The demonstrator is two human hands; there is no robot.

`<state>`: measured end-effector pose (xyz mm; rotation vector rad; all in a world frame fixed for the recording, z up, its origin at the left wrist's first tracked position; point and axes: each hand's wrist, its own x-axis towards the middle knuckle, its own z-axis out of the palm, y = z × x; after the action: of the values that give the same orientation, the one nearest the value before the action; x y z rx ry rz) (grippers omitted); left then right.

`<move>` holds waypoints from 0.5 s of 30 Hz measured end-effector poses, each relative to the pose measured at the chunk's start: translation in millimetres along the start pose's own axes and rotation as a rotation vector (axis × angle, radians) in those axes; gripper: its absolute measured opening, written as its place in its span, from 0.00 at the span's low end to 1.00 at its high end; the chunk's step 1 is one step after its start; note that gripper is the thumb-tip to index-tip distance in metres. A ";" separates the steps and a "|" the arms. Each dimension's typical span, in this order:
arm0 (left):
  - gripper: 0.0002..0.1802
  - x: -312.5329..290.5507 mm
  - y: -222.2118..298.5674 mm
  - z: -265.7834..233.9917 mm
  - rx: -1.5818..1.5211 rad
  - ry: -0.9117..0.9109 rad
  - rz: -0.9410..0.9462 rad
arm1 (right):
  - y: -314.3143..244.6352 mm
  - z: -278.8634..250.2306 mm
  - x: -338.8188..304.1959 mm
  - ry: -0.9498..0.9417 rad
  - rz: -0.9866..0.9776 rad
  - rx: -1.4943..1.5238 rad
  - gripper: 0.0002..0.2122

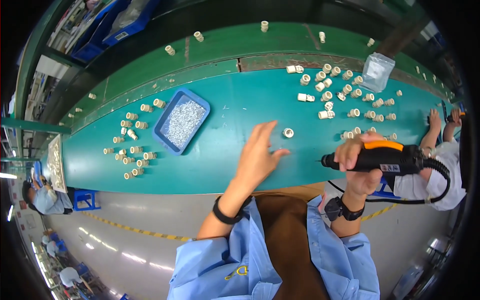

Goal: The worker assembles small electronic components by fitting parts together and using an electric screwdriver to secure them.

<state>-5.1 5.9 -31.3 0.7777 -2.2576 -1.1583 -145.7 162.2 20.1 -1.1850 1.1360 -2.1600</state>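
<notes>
My right hand (354, 162) grips a black and orange electric screwdriver (387, 156), held level above the green bench with its thin bit pointing left. Just left of a single cream cylindrical fitting (288, 133), my left hand (261, 156) hovers with thumb and fingers apart and nothing between them. That fitting stands on the bench by itself, its round end facing up. A blue tray (158, 125) full of small silvery screws (184, 123) lies left of my left hand. More cream fittings (326, 96) are grouped at the right, and others (136, 149) at the left.
Behind the bench (230, 180) runs a raised green conveyor strip (225, 45) carrying spaced fittings. A clear plastic bag (378, 72) lies at the back right. The screwdriver's black cable (442, 180) loops at my right, near a co-worker (440, 170). Another person (47, 197) sits far left.
</notes>
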 end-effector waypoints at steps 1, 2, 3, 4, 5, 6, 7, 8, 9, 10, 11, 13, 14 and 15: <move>0.24 -0.3 -4.9 -18.6 0.054 0.008 0.039 | -3.0 -1.0 0.5 0.013 -0.009 -0.015 0.31; 0.19 2.8 -18.9 -39.2 0.128 0.119 0.059 | -1.9 -4.4 -0.7 0.018 -0.001 -0.015 0.31; 0.15 9.3 -34.6 -64.3 0.223 0.204 0.038 | -1.2 -8.5 -1.8 0.029 -0.008 -0.019 0.31; 0.12 16.0 -46.0 -91.0 0.295 0.273 -0.001 | -0.7 -10.2 -1.3 0.027 -0.012 -0.012 0.31; 0.12 26.6 -50.6 -114.0 0.361 0.211 -0.047 | -0.5 -11.3 -0.7 0.030 -0.018 -0.012 0.30; 0.12 36.6 -54.2 -129.0 0.425 0.146 -0.090 | 0.3 -11.5 0.4 0.030 -0.009 -0.010 0.30; 0.12 40.4 -58.2 -138.3 0.433 0.151 -0.102 | 1.2 -9.6 3.5 0.018 -0.014 -0.003 0.30; 0.12 47.9 -66.3 -141.3 0.478 0.114 -0.091 | 4.1 -9.8 5.9 0.012 -0.021 -0.006 0.30; 0.11 54.2 -74.3 -142.7 0.522 0.075 -0.078 | 6.6 -9.9 7.4 0.008 -0.030 -0.010 0.30; 0.11 59.0 -80.2 -143.9 0.567 0.036 -0.064 | 8.2 -9.9 8.3 0.011 -0.027 -0.009 0.30; 0.11 62.5 -86.3 -144.2 0.568 0.032 -0.065 | 9.6 -9.7 8.8 -0.004 -0.028 -0.005 0.30; 0.10 67.1 -98.6 -143.6 0.548 0.017 -0.042 | 11.8 -9.2 9.8 -0.037 -0.030 0.004 0.30; 0.09 68.0 -102.5 -144.7 0.538 0.011 -0.031 | 12.5 -9.0 10.6 -0.036 -0.027 0.004 0.30; 0.09 69.3 -103.2 -144.8 0.535 0.005 -0.031 | 12.1 -9.9 10.7 -0.031 -0.027 0.001 0.30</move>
<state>64.8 -171.7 -30.7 1.0084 -2.5896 -0.5545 -160.1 152.5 12.5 -1.2353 1.1116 -2.1547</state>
